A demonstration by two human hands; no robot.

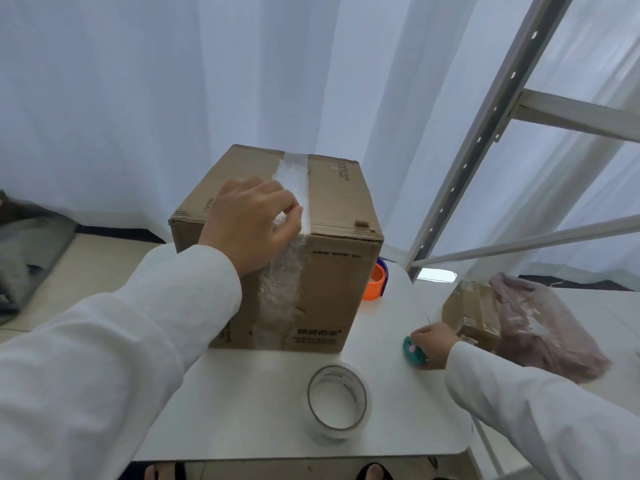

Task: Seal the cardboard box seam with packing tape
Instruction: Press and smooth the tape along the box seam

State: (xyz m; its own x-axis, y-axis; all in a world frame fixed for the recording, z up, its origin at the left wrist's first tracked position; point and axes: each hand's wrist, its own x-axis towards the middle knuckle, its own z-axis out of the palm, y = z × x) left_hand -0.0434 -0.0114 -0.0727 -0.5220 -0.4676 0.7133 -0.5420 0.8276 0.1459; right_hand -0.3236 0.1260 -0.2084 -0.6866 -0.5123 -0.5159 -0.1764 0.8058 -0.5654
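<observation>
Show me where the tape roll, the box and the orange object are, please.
tape roll (337, 403): head view, on the near rim of the clear roll.
box (341, 199): head view, on the bare right part of its top.
orange object (374, 282): head view, on its visible orange side, beside the box.

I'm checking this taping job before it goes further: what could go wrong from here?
The tape strip down the box front looks wrinkled, so it may not bond flat. The left hand alone presses it at the top edge. The right hand is off at a teal object, leaving the box unsteadied.
</observation>
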